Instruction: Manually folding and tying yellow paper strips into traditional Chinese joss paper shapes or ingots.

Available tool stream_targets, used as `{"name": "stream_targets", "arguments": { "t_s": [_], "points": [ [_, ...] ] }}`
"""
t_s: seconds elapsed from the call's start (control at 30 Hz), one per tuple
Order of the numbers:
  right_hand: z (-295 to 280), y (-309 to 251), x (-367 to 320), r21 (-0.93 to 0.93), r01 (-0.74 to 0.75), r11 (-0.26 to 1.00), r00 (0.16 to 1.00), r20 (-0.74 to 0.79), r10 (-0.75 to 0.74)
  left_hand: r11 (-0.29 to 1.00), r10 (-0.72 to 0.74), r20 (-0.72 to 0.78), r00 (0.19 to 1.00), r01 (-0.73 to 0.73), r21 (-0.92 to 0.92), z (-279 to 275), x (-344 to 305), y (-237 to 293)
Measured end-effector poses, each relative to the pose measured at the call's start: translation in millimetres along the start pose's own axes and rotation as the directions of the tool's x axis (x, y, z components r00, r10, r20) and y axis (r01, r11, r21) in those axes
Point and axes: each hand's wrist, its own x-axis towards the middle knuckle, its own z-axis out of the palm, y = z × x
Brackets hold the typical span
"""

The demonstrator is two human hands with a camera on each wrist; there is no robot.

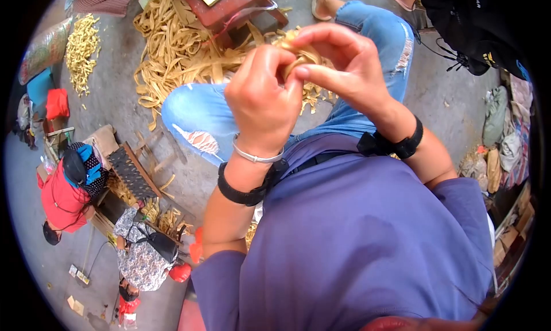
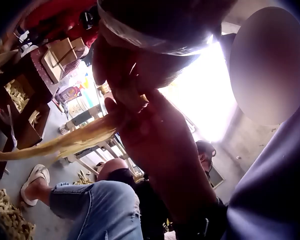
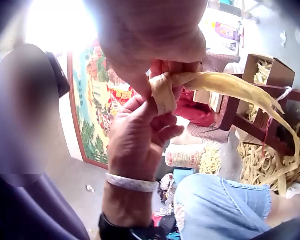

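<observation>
A long, flat, pale-yellow fibrous strip (image 3: 242,90) runs between my two hands, folded into a loop at the fingers. My left hand (image 1: 258,95), with a white bracelet at its wrist, pinches the folded part between curled fingers and thumb. From the other side, my right hand (image 1: 359,72) pinches the same strip, its thumb and index finger meeting close to the left fingertips. The loose tail of the strip (image 2: 65,142) hangs out sideways in the left wrist view. Both hands are raised above my lap, and the fingers partly hide the fold.
A heap of similar strips (image 1: 172,55) lies on the floor beyond my knees, beside a red-brown stool (image 1: 224,6). Small yellow pieces (image 1: 83,49) are piled at far left. Two people (image 1: 66,193) work at the left. A black bag (image 1: 476,26) is at upper right.
</observation>
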Motion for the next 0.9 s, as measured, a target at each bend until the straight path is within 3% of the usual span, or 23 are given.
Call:
{"name": "stream_targets", "arguments": {
  "t_s": [0.03,0.13,0.17,0.27,0.3,0.4,0.43,0.53,0.57,0.67,0.7,0.8,0.9],
  "points": [
    [-2,1,-4,-0.161,0.039,0.986,0.998,0.046,-0.032,0.999,0.045,-0.036,0.998,-0.045,-0.001,3,-3,1],
    [4,-4,-14,-0.103,0.016,0.995,0.997,-0.070,-0.023,0.998,0.063,-0.041,0.997,-0.062,0.021,-3,-11,8],
    [2,-1,-20,-0.058,-0.057,0.997,0.996,-0.074,0.052,0.994,0.094,-0.052,0.994,-0.091,0.053,-4,-12,11],
    [-8,-9,-27,-0.309,-0.080,0.948,0.991,0.076,0.109,0.985,0.155,-0.064,0.986,-0.149,0.090,-5,-15,19],
    [-11,-7,-26,-0.353,0.121,0.928,0.986,0.152,-0.071,0.987,0.153,-0.055,0.987,-0.149,0.063,-7,-17,21],
    [-25,-12,-31,-0.387,0.222,0.895,0.942,0.322,-0.094,0.994,0.071,0.071,0.995,-0.065,-0.082,-14,-22,33],
    [-28,-14,-35,-0.414,0.196,0.889,0.937,0.347,-0.045,0.990,0.038,0.134,0.990,-0.019,-0.138,-17,-23,38],
    [-33,-20,-39,-0.300,0.188,0.935,0.909,0.415,-0.049,0.997,0.048,0.191,0.980,-0.036,-0.067,-17,-26,47],
    [-33,-23,-40,-0.201,0.137,0.970,0.890,0.455,-0.031,0.995,0.082,0.157,0.984,-0.073,-0.061,-14,-25,46],
    [-36,-28,-49,-0.107,-0.065,0.992,0.864,0.492,0.110,0.978,0.177,0.246,0.953,-0.198,0.060,-17,-31,37],
    [-35,-29,-52,-0.102,-0.127,0.987,0.891,0.426,0.159,0.972,0.175,0.278,0.945,-0.211,0.105,-18,-33,34],
    [-32,-31,-60,-0.061,-0.310,0.949,0.921,0.229,0.316,0.968,-0.113,0.467,0.877,0.203,-0.145,-20,-39,29],
    [-37,-19,-64,-0.001,-0.240,0.971,0.905,0.361,0.224,0.945,-0.198,0.320,0.927,0.268,-0.190,-23,-33,42]
  ]
}}
